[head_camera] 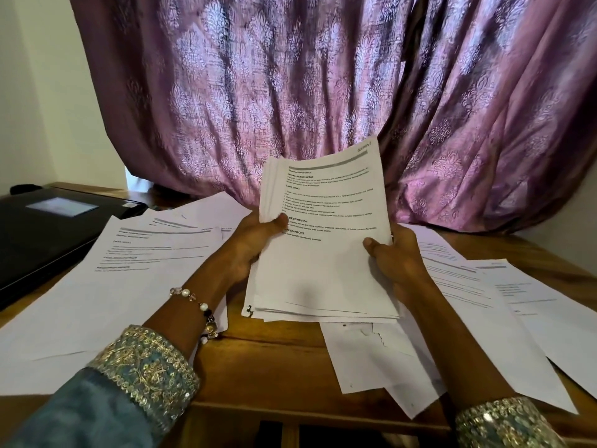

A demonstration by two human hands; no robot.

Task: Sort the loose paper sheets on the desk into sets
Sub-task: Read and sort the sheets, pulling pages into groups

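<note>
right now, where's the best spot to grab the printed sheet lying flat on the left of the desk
Take the printed sheet by its near right corner, coming from the right. It lies flat on other sheets, so slide a thumb over that edge and pinch. That corner sits closest to the left hand, which, like the right hand, holds the stack and would have to let go. The far side runs toward the black device.

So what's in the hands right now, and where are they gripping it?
A stack of printed sheets, raised off the desk. The left hand grips its left edge, the right hand its right edge, thumbs on the top page.
</note>
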